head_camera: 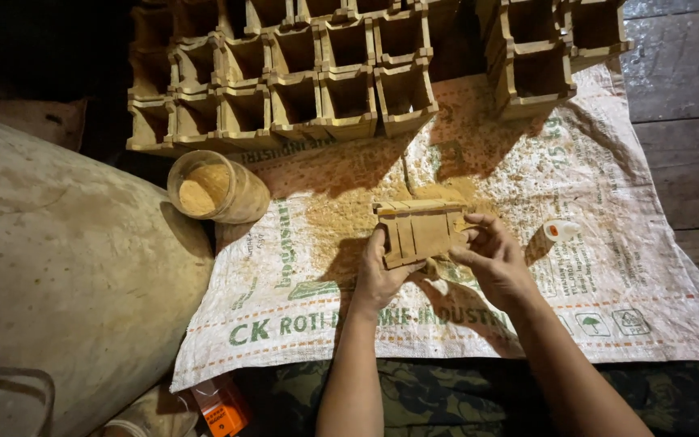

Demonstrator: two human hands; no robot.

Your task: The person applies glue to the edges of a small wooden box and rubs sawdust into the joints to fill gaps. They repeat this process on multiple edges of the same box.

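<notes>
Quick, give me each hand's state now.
Left hand: closed on the wooden box.
Right hand: fingers gripping the same box's right side.

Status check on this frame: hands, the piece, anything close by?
Left hand and right hand both grip small wooden box. Sawdust jar left, glue bottle right, both apart.

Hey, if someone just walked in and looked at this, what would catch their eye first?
Probably the small wooden box held between the left hand and right hand, mid-frame over a sawdust-strewn woven sack. Next, the rows of finished wooden boxes stacked along the top, and the jar of sawdust at left.
</notes>
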